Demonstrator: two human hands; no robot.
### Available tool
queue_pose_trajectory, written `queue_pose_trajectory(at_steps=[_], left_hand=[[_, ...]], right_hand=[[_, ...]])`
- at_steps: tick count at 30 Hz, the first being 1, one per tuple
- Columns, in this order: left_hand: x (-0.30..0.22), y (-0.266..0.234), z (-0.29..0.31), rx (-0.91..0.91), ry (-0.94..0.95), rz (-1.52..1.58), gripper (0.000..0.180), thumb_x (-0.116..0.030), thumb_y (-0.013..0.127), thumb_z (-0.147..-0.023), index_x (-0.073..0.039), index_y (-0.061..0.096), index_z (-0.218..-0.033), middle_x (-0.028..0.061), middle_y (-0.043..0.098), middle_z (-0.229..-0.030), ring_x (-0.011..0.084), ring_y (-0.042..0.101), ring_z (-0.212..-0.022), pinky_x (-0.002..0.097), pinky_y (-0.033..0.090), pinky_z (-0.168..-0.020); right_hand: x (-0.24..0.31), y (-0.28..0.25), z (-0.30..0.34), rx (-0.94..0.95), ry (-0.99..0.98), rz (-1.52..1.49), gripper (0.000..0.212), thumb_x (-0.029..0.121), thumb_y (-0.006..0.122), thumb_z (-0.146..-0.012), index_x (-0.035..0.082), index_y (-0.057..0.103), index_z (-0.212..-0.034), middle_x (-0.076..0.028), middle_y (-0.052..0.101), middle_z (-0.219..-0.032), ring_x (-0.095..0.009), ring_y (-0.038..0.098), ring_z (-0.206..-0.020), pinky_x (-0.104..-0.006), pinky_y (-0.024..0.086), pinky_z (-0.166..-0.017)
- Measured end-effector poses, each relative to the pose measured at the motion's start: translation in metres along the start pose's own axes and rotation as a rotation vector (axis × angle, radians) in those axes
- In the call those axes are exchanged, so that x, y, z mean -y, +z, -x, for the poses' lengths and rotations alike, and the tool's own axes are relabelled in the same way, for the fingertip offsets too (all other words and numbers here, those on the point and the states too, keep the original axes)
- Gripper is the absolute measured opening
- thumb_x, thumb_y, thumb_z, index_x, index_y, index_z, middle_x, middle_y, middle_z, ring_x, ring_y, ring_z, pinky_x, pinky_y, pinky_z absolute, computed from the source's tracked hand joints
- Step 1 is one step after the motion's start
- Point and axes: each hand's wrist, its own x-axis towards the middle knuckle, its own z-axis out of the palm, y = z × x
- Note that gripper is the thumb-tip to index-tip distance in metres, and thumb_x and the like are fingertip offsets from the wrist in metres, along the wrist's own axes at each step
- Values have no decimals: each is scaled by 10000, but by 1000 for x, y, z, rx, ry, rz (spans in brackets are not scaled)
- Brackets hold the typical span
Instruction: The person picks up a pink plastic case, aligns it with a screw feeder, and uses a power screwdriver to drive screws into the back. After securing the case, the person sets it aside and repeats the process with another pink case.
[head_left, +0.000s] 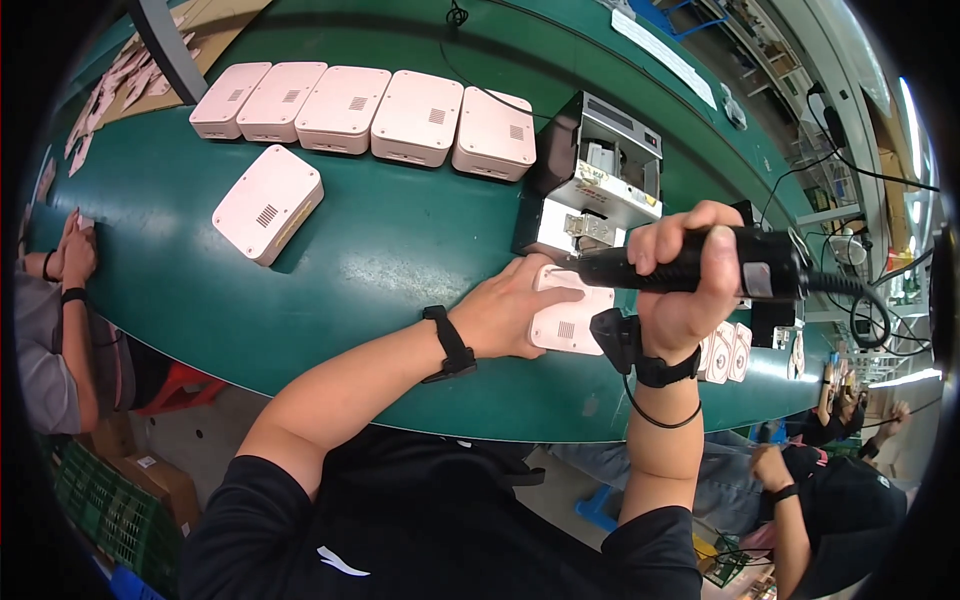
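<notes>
My right hand [690,265] is wrapped around a black electric screwdriver [765,265], whose cord leads off to the right. The driver lies across the view, its front end above the top edge of a pale pinkish-white plastic housing [568,330]. Whether its bit touches a screw is hidden. My left hand [510,305] grips that housing on the green table, with fingers along its left side and top. Just beyond stands a black and silver screw feeder [605,165]. Another pale housing [268,203] lies apart to the left, its slotted vent facing up.
Several similar housings [417,112] form a row at the back left. Round-patterned pale parts [728,352] lie right of my right wrist. Cardboard pieces [135,75] are heaped at the far left. Co-workers sit on both sides, one with a hand [75,250] at the table's left edge.
</notes>
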Motion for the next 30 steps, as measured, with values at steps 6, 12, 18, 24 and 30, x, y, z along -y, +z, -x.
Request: queue_pose_trajectory(at_steps=[6, 12, 18, 24, 30], left_hand=[[1, 1, 0, 2, 12, 2, 793, -186, 877, -613, -246, 587, -1349, 158, 439, -1331, 377, 490, -1262, 440, 495, -1026], [2, 1, -2, -26, 34, 11, 785, -195, 870, -621, -242, 587, -1352, 158, 441, -1322, 379, 497, -1251, 441, 495, -1023], [1, 2, 2, -14, 27, 10, 784, -204, 868, -621, -248, 591, -1352, 160, 440, -1325, 378, 492, -1256, 443, 488, -1032], [0, 1, 1, -8, 11, -7, 783, -207, 867, -618, -257, 591, -1349, 163, 438, -1332, 379, 493, -1257, 448, 485, -1036], [2, 3, 0, -25, 25, -11, 786, -220, 874, -613, -263, 593, -1345, 153, 434, -1350, 375, 494, -1265, 448, 486, -1038]], right_hand=[[36, -15, -35, -73, -543, -139, 344, 405, 506, -977, 73, 597, -958, -50, 508, -695, -170, 468, -580, -361, 408, -618], [36, -15, -45, -169, -413, 121, 320, 390, 511, -987, 85, 595, -937, -49, 505, -695, -174, 466, -588, -361, 404, -624], [26, -17, -28, -99, -118, -12, 248, 297, 537, -997, 61, 562, -922, -58, 503, -678, -188, 493, -587, -364, 425, -618], [-6, -18, -30, -173, -28, 120, 276, 319, 515, -1004, 52, 545, -943, -56, 499, -670, -183, 496, -564, -351, 430, -588], [8, -1, -3, -53, -16, -12, 238, 295, 524, -998, 58, 516, -977, -58, 495, -671, -181, 491, -558, -340, 435, -581]])
